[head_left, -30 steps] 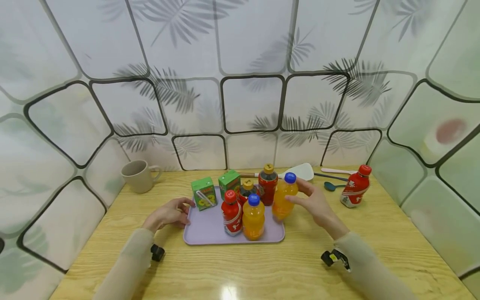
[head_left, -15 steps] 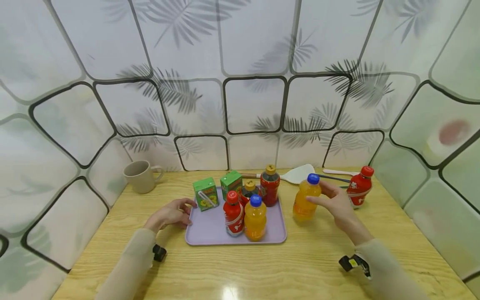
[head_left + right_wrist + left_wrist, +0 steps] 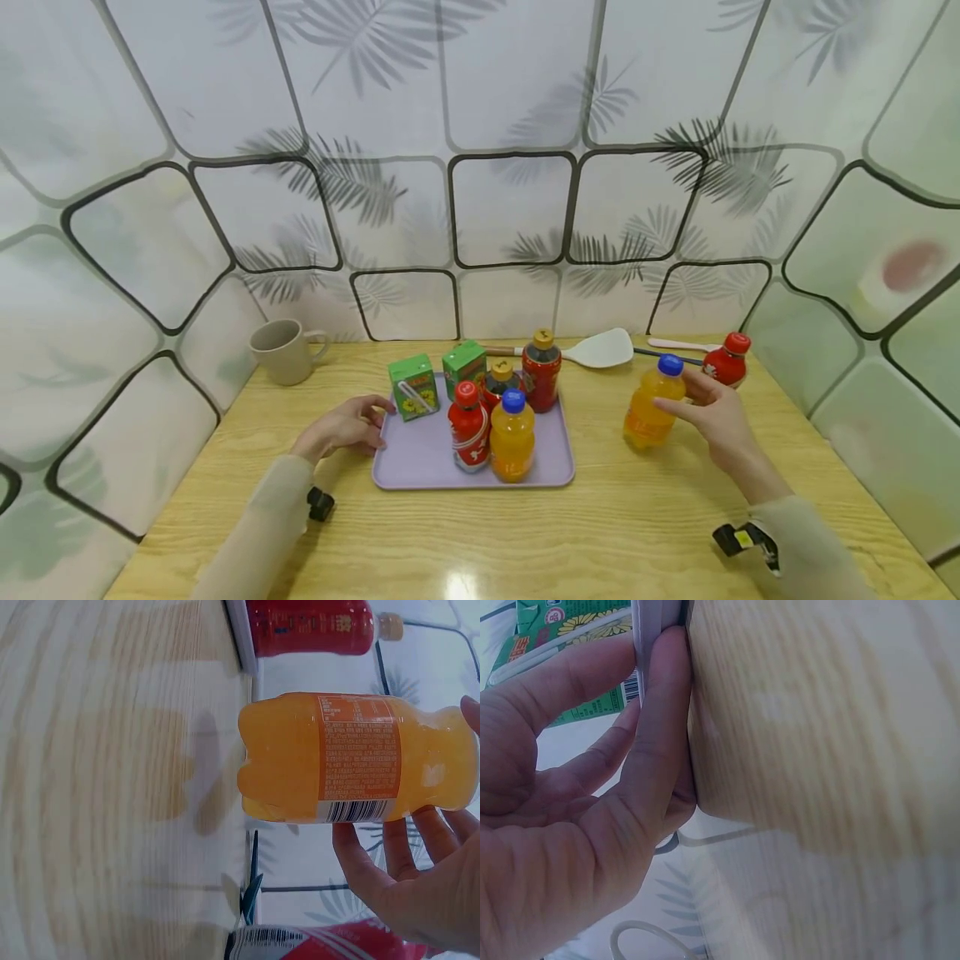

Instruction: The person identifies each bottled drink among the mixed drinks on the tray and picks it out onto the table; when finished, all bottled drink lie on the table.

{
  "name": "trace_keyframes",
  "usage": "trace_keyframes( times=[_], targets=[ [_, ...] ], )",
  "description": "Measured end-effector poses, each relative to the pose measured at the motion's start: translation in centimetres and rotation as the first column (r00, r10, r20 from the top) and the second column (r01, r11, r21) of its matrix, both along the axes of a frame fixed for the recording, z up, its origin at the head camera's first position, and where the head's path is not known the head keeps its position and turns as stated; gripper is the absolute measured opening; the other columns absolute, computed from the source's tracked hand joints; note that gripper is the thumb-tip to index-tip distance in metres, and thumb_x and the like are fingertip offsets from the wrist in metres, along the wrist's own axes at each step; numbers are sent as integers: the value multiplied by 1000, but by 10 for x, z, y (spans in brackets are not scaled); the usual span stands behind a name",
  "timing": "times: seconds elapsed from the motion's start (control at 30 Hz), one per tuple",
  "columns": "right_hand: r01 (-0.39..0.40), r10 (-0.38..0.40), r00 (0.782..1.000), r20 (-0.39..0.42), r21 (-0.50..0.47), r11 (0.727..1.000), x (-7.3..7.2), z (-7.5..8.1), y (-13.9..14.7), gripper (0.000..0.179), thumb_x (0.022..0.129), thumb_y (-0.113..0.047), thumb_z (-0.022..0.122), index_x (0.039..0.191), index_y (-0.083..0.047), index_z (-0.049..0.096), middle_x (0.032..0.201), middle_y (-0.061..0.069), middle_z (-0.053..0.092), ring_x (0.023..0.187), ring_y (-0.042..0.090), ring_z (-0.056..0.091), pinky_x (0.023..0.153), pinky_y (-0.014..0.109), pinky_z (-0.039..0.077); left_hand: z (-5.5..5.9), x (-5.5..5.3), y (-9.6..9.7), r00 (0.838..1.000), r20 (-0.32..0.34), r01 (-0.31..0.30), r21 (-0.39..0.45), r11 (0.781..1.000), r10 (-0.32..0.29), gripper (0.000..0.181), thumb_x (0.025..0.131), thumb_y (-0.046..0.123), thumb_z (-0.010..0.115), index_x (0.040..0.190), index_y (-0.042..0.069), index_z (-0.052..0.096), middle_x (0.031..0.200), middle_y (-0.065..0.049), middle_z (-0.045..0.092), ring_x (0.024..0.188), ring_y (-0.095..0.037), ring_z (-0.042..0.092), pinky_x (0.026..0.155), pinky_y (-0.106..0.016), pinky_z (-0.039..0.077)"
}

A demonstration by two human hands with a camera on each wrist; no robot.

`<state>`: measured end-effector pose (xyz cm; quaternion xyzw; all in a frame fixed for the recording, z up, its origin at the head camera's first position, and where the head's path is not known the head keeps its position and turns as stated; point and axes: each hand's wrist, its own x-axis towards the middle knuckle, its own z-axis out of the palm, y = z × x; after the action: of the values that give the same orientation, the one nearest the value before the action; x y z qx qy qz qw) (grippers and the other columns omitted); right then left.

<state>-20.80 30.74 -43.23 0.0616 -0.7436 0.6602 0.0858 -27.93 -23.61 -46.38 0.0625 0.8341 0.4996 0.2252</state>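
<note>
My right hand grips an orange drink bottle with a blue cap, thumb on one side and fingers on the other. In the right wrist view the bottle hangs slightly above the table, its barcode label showing. My left hand pinches the left rim of a lilac tray; the left wrist view has its fingers along the tray edge. On the tray stand two green drink cartons, a red bottle, another orange drink bottle and two dark bottles with gold caps.
A beige mug stands at the back left. A white-bladed spatula and other long-handled utensils lie along the back. Another red bottle stands at the right, partly behind my right hand. A patterned curtain closes off the back.
My right hand has carried the orange drink bottle from the tray's right side rightward, over the bare table beside it. The left hand has stayed at the tray's rim.
</note>
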Motion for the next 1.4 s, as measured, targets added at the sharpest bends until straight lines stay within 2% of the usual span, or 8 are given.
trace_keyframes(
  times=[0.1, 0.27, 0.5, 0.63, 0.83, 0.9, 1.17, 1.4],
  targets=[
    [-5, 5, 1000, 1, -40, 999, 1, 0, 8, 52, 87, -3, 71, 135, -16, 57, 109, -23, 67, 97, -5, 62, 81, 10, 51, 0, 0, 1, 1000, 1, -2, 2, 1000, 2, 56, 74, -9, 68, 127, -1, 51, 98, -13, 46, 73, -18, 54, 62, -28, 56],
    [30, -30, 1000, 3, -51, 998, 4, 1, 20, 52, 86, -4, 72, 134, -18, 58, 109, -24, 66, 96, -6, 61, 79, 9, 51, 0, 3, 1, 1000, 6, -9, 9, 1000, 9, 57, 74, -10, 67, 127, -2, 50, 98, -14, 47, 74, -18, 55, 63, -28, 56],
    [56, -54, 998, 25, -81, 995, 8, 0, 35, 48, 88, -5, 70, 131, -23, 60, 108, -23, 66, 94, -4, 61, 76, 11, 52, -2, 8, -2, 1000, -16, 16, 21, 1000, -16, 57, 75, -9, 69, 128, -5, 49, 97, -14, 47, 73, -18, 55, 63, -29, 57],
    [72, -70, 997, 23, -107, 992, 10, -2, 41, 47, 88, -4, 70, 131, -21, 61, 108, -22, 67, 95, -5, 62, 77, 11, 52, -4, 8, -4, 1000, -14, 1, 18, 1000, -1, 57, 74, -9, 69, 127, -4, 50, 97, -13, 47, 74, -18, 55, 63, -28, 56],
    [122, -116, 992, 53, -114, 986, 15, -3, 50, 57, 88, -4, 70, 141, -16, 53, 106, -25, 65, 94, -8, 60, 76, 9, 51, -5, 11, -5, 1000, 5, -8, 10, 1000, 8, 55, 75, -9, 68, 127, -2, 50, 100, -14, 47, 77, -19, 55, 64, -29, 56],
    [138, -132, 989, 65, -112, 984, 16, -3, 53, 59, 87, -5, 71, 141, -19, 52, 105, -27, 65, 93, -9, 60, 75, 8, 51, -5, 12, -5, 1000, 7, -13, 8, 1000, 13, 55, 75, -9, 68, 127, -1, 51, 100, -14, 47, 77, -19, 55, 64, -29, 56],
    [147, -137, 988, 67, -169, 975, 12, 1, 65, 59, 86, -4, 71, 140, -24, 55, 104, -26, 67, 91, -9, 62, 73, 9, 52, -3, 9, -2, 1000, 3, -18, 10, 1000, 18, 56, 75, -11, 67, 127, -2, 50, 100, -14, 47, 77, -19, 55, 64, -29, 57],
    [161, -153, 986, 66, -144, 976, 14, -4, 74, 62, 88, -4, 70, 143, -21, 51, 107, -26, 65, 95, -10, 59, 72, 9, 52, -2, 2, 1, 1000, -8, -11, 18, 1000, 11, 55, 75, -11, 68, 127, -2, 51, 98, -13, 47, 74, -18, 54, 62, -28, 56]
  ],
)
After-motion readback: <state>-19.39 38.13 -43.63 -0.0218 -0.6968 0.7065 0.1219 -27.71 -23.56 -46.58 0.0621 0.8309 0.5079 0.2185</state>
